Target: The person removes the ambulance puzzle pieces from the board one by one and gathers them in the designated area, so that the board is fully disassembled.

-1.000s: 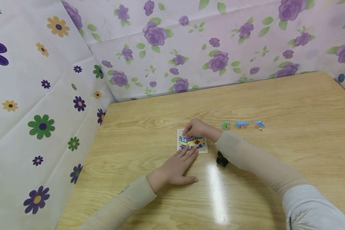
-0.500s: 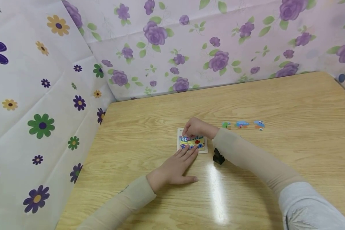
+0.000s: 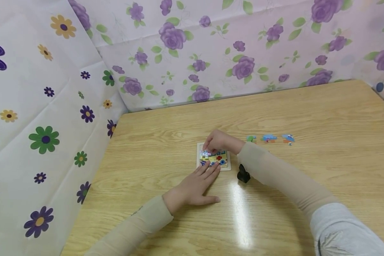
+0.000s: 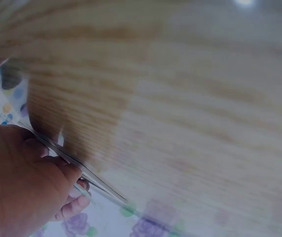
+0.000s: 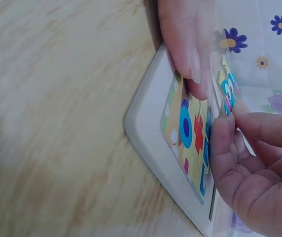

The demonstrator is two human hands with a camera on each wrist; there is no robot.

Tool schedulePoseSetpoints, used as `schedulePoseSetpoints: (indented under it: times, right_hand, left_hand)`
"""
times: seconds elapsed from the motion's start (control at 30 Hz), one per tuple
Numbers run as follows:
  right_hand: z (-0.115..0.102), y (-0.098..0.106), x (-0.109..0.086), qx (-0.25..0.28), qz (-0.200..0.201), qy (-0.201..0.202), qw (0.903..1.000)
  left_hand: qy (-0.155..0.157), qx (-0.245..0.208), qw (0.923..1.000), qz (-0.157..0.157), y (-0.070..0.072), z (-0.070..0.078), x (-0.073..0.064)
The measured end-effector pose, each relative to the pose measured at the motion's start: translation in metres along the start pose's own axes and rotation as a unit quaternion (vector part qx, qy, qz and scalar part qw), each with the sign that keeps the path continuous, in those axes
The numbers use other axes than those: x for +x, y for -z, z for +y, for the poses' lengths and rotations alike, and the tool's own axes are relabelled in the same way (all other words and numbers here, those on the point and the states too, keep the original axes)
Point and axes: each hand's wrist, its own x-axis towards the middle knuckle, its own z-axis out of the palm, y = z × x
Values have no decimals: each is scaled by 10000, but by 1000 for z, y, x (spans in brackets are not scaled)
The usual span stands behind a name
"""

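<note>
My right hand is over a small jigsaw puzzle in a pale tray. In the right wrist view its thumb and finger pinch a puzzle piece printed with cartoon eyes, tilted up above the tray. A yellow vehicle picture with a red cross and blue wheels fills part of the tray. My left hand lies with fingers extended, their tips resting on the puzzle's lower side and the thumb spread out on the table. The left wrist view shows that hand beside the tray's thin edge.
Puzzle pieces lie in a row at the back right: a green one, a blue group and another blue group. A black object shows at the right wrist. Flowered sheets hang behind the wooden table.
My right wrist has shifted slightly left, its fingers staying over the tray's upper left. The eyed piece now looks paler and tilted. My left hand has stayed in place.
</note>
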Motion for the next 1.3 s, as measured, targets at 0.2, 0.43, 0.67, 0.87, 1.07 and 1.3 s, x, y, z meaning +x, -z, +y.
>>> schedulePoseSetpoints:
  times: [0.2,0.43,0.67,0.87,1.07,1.3]
  right_hand:
    - [2,1,0,85,38,53,9999]
    - [3,7,-4,241,159,7,9996]
    - [7,20,-11,199,156,302,9992]
    - [10,30,-21,203,229,325,9990]
    - [13,44,-34,155,355,266,9989]
    - [19,60,-48,180,517,283,9981]
  left_hand:
    - [15,-63,10000,-45,2,0,0]
    - [29,-22,10000,-25,1,0,0]
    - [27,-19,10000,-17,3,0,-1]
    - [31,-7,10000,-4,1,-1,0]
    - [29,39,10000,21,-1,-1,0]
    - [30,-7,10000,19,-1,-1,1]
